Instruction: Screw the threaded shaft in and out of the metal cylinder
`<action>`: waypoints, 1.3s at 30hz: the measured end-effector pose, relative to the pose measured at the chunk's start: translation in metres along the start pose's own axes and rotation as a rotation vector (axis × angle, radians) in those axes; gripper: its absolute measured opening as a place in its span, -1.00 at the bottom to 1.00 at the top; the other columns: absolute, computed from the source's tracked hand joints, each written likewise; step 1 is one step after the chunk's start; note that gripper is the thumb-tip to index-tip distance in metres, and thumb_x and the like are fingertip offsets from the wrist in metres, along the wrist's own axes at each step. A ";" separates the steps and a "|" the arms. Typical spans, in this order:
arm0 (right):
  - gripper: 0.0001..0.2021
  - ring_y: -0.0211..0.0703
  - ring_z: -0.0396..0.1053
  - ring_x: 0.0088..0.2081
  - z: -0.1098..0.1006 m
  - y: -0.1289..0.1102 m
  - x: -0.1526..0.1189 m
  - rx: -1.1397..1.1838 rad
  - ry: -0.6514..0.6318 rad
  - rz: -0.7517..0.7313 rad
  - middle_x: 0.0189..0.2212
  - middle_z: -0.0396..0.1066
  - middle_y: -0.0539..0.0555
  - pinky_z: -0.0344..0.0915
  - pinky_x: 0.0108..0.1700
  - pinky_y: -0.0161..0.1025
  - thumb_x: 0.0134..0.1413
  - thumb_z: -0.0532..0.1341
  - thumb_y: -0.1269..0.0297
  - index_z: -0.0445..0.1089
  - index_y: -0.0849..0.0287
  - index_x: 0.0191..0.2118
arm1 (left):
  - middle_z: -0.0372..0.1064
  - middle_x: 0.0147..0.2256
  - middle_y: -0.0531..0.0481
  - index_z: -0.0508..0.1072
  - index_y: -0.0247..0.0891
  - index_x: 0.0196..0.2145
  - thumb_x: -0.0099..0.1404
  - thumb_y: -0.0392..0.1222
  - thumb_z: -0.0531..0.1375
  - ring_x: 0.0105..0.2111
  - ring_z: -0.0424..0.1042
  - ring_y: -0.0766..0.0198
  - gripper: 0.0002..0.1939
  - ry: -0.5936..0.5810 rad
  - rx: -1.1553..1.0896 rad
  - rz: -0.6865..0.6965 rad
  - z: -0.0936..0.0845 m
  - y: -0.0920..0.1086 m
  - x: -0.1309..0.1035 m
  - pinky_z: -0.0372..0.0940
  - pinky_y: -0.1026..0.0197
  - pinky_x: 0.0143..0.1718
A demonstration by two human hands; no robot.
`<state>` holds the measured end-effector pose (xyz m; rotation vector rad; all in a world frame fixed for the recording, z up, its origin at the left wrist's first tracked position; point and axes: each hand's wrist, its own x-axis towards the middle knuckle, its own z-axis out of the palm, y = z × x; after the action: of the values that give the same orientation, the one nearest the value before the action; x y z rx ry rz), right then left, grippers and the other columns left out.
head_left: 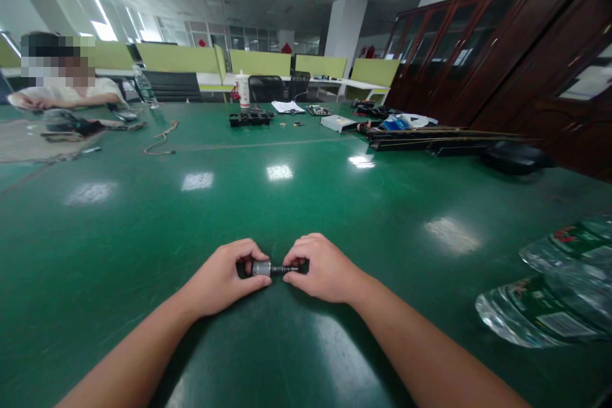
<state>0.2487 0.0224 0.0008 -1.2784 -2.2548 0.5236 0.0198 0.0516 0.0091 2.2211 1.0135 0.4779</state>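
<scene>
A small grey metal cylinder (pixel 261 268) with a thin dark shaft (pixel 278 269) lies level just over the green table, and it looks like a small motor. My left hand (pixel 228 277) is closed around the cylinder, thumb on the near side and fingers on the far side. At the shaft's right end, the thumb and forefinger of my right hand (pixel 325 268) pinch the tip. Fingers cover both ends of the part, so I cannot tell whether the shaft and cylinder are one piece.
Large clear water bottles (pixel 540 309) lie at right. Along the far side are black rails (pixel 411 139), a grey box (pixel 338 123), a black frame (pixel 251 118), a white bottle (pixel 243 90) and a cord (pixel 162 138). Another person (pixel 62 86) sits at far left.
</scene>
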 end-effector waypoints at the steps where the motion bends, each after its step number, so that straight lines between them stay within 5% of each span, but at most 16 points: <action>1: -0.91 -0.26 0.34 -0.37 -0.002 0.002 0.000 -0.006 0.001 0.012 -0.48 0.44 -0.05 0.16 -0.15 -0.24 -0.09 0.37 0.32 0.52 0.14 -0.38 | 0.38 -0.36 0.05 0.45 -0.24 -0.29 0.19 -0.10 0.30 -0.36 0.38 0.24 -0.80 0.001 0.002 0.000 0.000 0.000 0.000 0.23 0.24 -0.31; 11: -0.94 -0.31 0.30 -0.46 -0.020 0.022 -0.005 0.005 -0.010 0.113 -0.52 0.41 -0.04 0.17 -0.37 -0.35 -0.13 0.35 0.38 0.54 0.16 -0.42 | 0.38 -0.38 0.06 0.44 -0.24 -0.30 0.19 -0.07 0.29 -0.39 0.37 0.27 -0.80 0.016 -0.002 0.001 0.001 -0.001 0.001 0.24 0.26 -0.34; 26: -0.77 -0.27 0.38 -0.34 0.000 -0.001 -0.002 0.114 -0.002 -0.014 -0.38 0.48 -0.02 0.22 -0.17 -0.28 -0.08 0.33 0.48 0.50 0.15 -0.22 | 0.41 -0.35 0.03 0.47 -0.24 -0.27 0.16 -0.11 0.30 -0.36 0.38 0.25 -0.80 0.004 0.007 0.008 0.000 0.000 0.001 0.25 0.25 -0.31; 39: -0.83 -0.21 0.39 -0.29 0.001 -0.010 -0.001 0.069 -0.035 -0.022 -0.37 0.50 0.01 0.21 -0.10 -0.23 0.00 0.30 0.44 0.51 0.13 -0.23 | 0.42 -0.36 0.02 0.49 -0.25 -0.26 0.23 -0.12 0.25 -0.37 0.38 0.27 -0.83 -0.022 -0.030 0.021 -0.003 0.004 0.001 0.27 0.25 -0.30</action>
<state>0.2419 0.0165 0.0046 -1.2182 -2.2564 0.6144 0.0207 0.0514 0.0134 2.2079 0.9661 0.4736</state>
